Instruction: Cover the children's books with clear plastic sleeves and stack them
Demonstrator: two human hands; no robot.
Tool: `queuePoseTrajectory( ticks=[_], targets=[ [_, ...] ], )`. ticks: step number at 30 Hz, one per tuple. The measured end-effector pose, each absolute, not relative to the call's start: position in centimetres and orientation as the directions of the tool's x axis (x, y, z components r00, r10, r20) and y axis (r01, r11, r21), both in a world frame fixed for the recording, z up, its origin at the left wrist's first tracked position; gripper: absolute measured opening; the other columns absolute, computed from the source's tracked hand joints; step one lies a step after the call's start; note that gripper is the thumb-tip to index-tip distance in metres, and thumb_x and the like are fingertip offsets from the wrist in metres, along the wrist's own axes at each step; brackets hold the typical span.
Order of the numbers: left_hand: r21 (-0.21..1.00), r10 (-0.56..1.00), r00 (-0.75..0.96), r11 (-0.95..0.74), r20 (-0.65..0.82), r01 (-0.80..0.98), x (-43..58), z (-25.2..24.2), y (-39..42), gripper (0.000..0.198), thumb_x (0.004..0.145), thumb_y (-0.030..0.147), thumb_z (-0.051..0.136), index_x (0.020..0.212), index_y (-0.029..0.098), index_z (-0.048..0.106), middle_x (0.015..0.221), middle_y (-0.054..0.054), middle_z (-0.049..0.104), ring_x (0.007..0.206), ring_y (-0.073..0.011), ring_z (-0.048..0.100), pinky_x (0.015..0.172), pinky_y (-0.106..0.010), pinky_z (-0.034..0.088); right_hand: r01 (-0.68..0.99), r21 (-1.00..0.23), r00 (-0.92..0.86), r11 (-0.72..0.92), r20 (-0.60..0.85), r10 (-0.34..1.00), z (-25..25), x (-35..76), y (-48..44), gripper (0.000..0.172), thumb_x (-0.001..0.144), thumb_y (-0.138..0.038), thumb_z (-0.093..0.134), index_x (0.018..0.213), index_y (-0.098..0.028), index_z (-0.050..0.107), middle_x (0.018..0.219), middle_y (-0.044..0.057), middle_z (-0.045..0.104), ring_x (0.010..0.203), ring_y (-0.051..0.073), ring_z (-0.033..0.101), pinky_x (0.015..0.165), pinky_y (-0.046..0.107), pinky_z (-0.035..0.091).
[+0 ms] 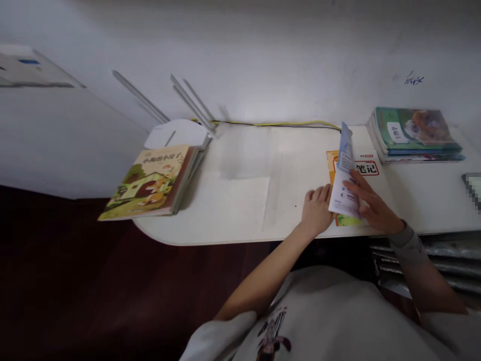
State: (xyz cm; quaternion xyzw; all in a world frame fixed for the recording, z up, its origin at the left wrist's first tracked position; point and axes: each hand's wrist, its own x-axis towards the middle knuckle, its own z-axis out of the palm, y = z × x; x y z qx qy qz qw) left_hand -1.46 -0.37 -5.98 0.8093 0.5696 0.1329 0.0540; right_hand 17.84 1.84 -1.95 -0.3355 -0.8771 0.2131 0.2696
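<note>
A thin booklet (344,195) with a blue and white printed face stands partly raised and tilted near the front edge of the white table. Under it lie an orange and green cover (347,220) and a white book with large black characters (370,168). At the booklet's lower left edge, my left hand (317,210) is closed, its fingers curled and its thumb hidden. My right hand (376,206) grips the right side of the booklet, fingertips lying over the printed face. A band circles my right wrist.
A stack of picture books (148,183) overhangs the table's left end, beside a white router (176,131) with upright antennas. Along the wall runs a yellow and black cable (285,124). Another book stack (417,131) sits at the back right. Below the table are shiny wrapped items (432,265).
</note>
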Motion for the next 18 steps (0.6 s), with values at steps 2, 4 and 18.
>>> queuePoseTrajectory(
  ticks=[2,4,18],
  targets=[
    [0.240,0.934,0.311,-0.347,0.176,0.907,-1.4,-6.3,-0.5,0.048,0.091,0.045,0.046,0.128,0.016,0.055,0.135,-0.015,0.054,0.125,-0.0312,0.046,0.103,-0.048,0.035,0.503,-0.525,-0.633,0.687,0.318,0.706,-1.9,17.6,3.0,0.070,0.090,-0.066,0.030,0.144,-0.022,0.041,0.159,0.009,0.017,0.146,0.029,0.014,0.116,0.051,0.020],
    [0.253,0.931,0.317,-0.356,0.183,0.900,-1.3,-6.5,-0.6,0.044,0.093,0.045,0.042,0.126,0.019,0.058,0.135,-0.013,0.056,0.126,-0.0308,0.046,0.104,-0.049,0.034,0.521,-0.471,-0.652,0.712,0.319,0.688,-2.1,16.9,4.1,0.068,0.089,-0.065,0.035,0.141,-0.021,0.044,0.159,0.008,0.018,0.146,0.030,0.012,0.116,0.053,0.020],
    [0.237,0.980,0.120,-0.155,0.158,0.959,-10.9,-7.3,-4.8,0.063,0.093,0.049,0.043,0.138,0.005,0.042,0.146,-0.023,0.040,0.139,-0.0301,0.035,0.113,-0.047,0.031,0.600,-0.092,-0.768,0.795,0.211,0.604,-2.5,12.1,4.0,0.048,0.088,-0.046,0.053,0.129,-0.021,0.059,0.151,0.012,0.037,0.142,0.037,0.022,0.111,0.061,0.017]
  ],
)
